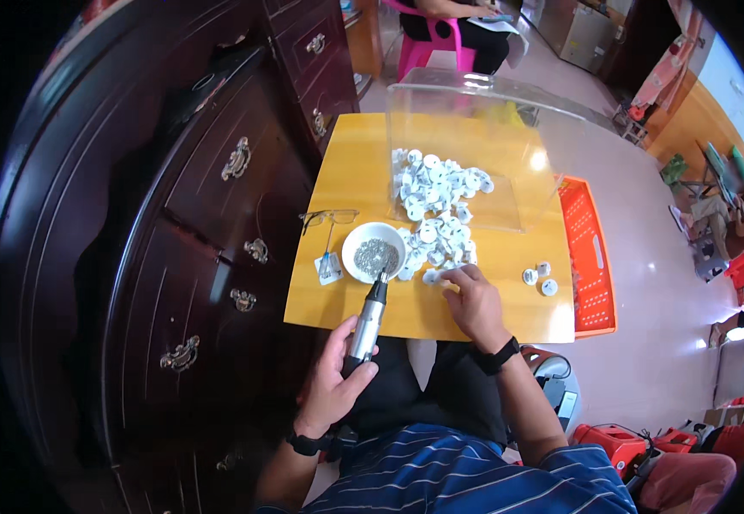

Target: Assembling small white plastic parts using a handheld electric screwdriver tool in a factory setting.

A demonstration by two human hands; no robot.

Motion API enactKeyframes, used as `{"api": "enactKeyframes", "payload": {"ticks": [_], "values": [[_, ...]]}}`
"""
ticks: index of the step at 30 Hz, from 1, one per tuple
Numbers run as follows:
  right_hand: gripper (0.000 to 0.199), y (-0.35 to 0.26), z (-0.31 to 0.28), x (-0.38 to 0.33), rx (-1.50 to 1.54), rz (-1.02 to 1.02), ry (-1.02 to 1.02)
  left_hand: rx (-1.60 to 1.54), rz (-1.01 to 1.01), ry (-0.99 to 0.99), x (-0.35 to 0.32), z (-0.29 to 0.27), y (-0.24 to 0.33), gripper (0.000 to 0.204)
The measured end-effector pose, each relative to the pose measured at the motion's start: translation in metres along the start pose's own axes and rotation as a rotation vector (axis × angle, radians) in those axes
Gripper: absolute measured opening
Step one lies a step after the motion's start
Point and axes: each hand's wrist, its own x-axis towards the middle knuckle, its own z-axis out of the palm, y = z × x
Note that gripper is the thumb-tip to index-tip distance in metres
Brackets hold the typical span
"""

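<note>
My left hand (pixel 340 377) is wrapped round a silver and black electric screwdriver (pixel 368 330). Its tip points into a white bowl (pixel 351 267) that holds many small metal screws (pixel 375 255). At the near side of a heap of white round plastic parts (pixel 437 240), the curled fingers of my right hand (pixel 477 301) are closed at the edge of one white part (pixel 431 277). Part of that piece is hidden by the fingertips. More of the same parts (pixel 432 188) spill from a clear plastic bin (pixel 475 86) lying on its side.
Glasses (pixel 338 216) and a small packet (pixel 328 268) lie left of the bowl on the yellow table (pixel 355 154). Three white parts (pixel 543 276) sit at the right, by an orange crate (pixel 593 257). Dark drawers (pixel 209 223) stand close at left. A person sits on a pink chair (pixel 428 43) beyond.
</note>
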Motion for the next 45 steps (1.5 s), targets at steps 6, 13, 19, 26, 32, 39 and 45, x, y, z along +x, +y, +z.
{"api": "enactKeyframes", "payload": {"ticks": [6,13,19,26,32,39,45], "values": [[0.034,-0.02,0.001,0.012,0.568,0.215,0.022,0.005,0.006,-0.078,-0.002,0.014,0.0,0.074],[0.028,-0.031,0.008,0.021,1.272,0.442,-0.151,0.043,0.068,-0.116,0.002,0.031,0.001,0.072],[0.017,-0.022,0.016,0.012,1.327,0.479,-0.097,0.127,0.086,-0.128,0.002,0.035,0.008,0.069],[0.014,-0.009,0.016,0.004,1.396,0.505,-0.071,0.145,0.103,-0.149,-0.006,0.036,-0.003,0.071],[0.014,0.004,0.0,-0.002,1.414,0.559,-0.049,-0.373,-0.044,-0.227,-0.023,0.027,-0.005,0.073],[0.012,0.002,0.003,-0.019,1.467,0.537,-0.109,-0.268,-0.131,-0.379,-0.031,0.038,-0.026,0.066],[0.009,0.009,0.001,-0.024,1.508,0.481,-0.088,-0.187,0.002,-0.293,-0.023,0.037,-0.025,0.065]]}}
